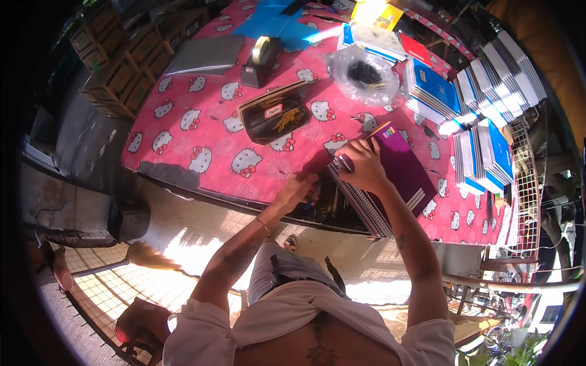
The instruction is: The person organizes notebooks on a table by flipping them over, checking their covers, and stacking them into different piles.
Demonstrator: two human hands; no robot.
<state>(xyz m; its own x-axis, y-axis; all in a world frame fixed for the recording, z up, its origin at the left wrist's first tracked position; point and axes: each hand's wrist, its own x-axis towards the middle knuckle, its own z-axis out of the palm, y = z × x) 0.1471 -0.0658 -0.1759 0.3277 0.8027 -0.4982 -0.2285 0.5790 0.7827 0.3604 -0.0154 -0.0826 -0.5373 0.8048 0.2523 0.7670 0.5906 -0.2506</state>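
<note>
A stack of purple spiral notebooks (404, 161) lies at the near edge of the table, turned at an angle, with its wire bindings facing left. My right hand (364, 166) grips the upper left corner of the stack, fingers curled over the cover and the bound edge. Just left of the bindings is my left hand (299, 190), its fingers closed round something small, dark and bluish that I cannot make out. Beyond it stands a dark open-topped box (274, 116) with gold print.
A pink cloth (201, 131) with cartoon cat heads covers the table. At the back are a tape dispenser (259, 61), grey plastic sheets (204, 55) and a crumpled clear bag (364, 76). Stacks of blue-and-white notebooks (432, 88) line the right. A broom (149, 256) lies lower left.
</note>
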